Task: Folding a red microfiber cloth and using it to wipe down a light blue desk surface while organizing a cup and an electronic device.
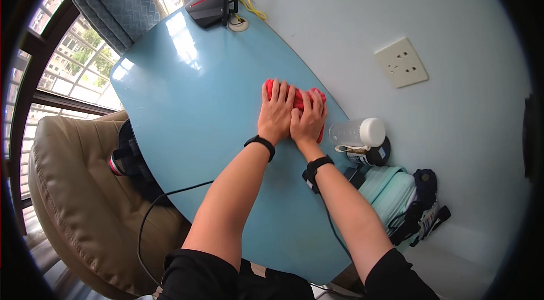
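A bunched red cloth (301, 99) lies on the blue tabletop (204, 100), close to the edge along the wall. My left hand (276, 108) rests on the cloth's left part, fingers curled over it. Beside it, my right hand (309, 118) grips the right part, its thumb touching the left hand. A strip of red shows below the right palm; the hands hide the rest of the cloth. Each wrist wears a black band.
A black router (207, 5) with a yellow cable (253, 6) stands at the far corner. Right of my hands are a clear bottle with a white lid (373, 132), a dark jar (378, 153) and a mint-green case (389, 189). A tan leather chair (85, 198) sits left. A black cable (146, 215) crosses the table's left edge.
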### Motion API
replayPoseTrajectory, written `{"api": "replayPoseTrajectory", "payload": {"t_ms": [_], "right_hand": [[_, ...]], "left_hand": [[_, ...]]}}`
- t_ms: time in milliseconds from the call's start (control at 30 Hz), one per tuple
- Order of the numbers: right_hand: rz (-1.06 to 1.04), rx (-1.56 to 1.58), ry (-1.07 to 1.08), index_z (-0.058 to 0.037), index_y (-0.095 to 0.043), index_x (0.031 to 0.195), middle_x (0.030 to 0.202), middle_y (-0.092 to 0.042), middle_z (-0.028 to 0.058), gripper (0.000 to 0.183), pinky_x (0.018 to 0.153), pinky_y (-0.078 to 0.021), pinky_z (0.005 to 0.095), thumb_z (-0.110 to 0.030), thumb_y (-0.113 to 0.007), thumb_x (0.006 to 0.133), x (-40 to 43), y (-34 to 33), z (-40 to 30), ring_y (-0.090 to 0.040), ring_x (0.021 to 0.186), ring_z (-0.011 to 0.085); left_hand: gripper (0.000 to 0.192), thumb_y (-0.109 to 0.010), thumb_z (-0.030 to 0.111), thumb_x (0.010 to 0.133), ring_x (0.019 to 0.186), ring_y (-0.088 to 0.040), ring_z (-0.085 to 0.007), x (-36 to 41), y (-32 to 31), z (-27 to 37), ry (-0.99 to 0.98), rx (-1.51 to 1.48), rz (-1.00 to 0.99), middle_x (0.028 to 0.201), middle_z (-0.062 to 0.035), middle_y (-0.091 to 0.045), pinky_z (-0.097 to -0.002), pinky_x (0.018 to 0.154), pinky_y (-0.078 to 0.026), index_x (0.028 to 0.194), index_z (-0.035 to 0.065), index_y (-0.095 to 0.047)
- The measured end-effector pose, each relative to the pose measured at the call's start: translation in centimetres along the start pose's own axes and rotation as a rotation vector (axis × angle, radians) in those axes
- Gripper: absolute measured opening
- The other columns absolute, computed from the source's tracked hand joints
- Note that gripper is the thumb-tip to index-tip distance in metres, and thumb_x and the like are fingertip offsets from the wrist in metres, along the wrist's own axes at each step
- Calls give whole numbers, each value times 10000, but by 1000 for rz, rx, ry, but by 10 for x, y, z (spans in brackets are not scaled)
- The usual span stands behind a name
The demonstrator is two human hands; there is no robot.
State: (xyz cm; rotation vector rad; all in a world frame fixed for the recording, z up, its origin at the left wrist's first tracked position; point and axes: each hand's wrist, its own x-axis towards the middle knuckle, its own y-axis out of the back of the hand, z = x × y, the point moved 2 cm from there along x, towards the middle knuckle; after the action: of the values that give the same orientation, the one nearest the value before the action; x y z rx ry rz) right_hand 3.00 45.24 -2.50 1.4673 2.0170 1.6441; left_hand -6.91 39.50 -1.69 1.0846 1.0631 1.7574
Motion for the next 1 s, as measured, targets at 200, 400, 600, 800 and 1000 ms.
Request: {"api": "replayPoseTrajectory", "payload": {"t_ms": [200,400,600,800,1000], "right_hand": [[66,-149,-68,-113,-636,1262,1310,-601,132,430,1052,-297,591,-319,-541,896,69,-42,-1,-507,1292,314],[97,-181,-113,-130,-641,1261,1266,-625,109,429,1045,-295,561,-332,-520,903,71,-44,1,-536,1239,292],[115,-154,-124,-130,-659,1229,1252,-637,104,421,1040,-296,559,-332,-524,885,70,-44,-1,-541,1221,295],[181,-165,-116,-123,-685,1187,1207,-655,107,401,1054,-300,573,-323,-541,870,71,-46,0,-554,1200,293],[170,-151,-45,-113,-687,1091,1125,-653,122,329,1017,-343,576,-318,-582,855,59,-34,-4,-580,1108,321]], "left_hand": [[611,-591,358,884,1416,-350,-406,81,-17,-43,-101,15,27,1418,-176,-497,-588,1180,-262,1394,29,-522],[588,-580,355,897,1423,-356,-383,87,-21,-42,-121,32,-16,1414,-180,-503,-576,1189,-259,1382,27,-530],[586,-606,333,888,1409,-372,-369,85,-17,-42,-98,41,-9,1398,-149,-511,-567,1176,-279,1394,60,-496],[507,-613,338,880,1349,-411,-353,85,-22,-41,-129,80,35,1376,-122,-529,-550,1147,-315,1315,81,-572],[549,-580,342,902,1361,-408,-338,63,-22,-35,-117,145,70,1363,-123,-538,-553,1170,-289,1375,64,-545]]}}
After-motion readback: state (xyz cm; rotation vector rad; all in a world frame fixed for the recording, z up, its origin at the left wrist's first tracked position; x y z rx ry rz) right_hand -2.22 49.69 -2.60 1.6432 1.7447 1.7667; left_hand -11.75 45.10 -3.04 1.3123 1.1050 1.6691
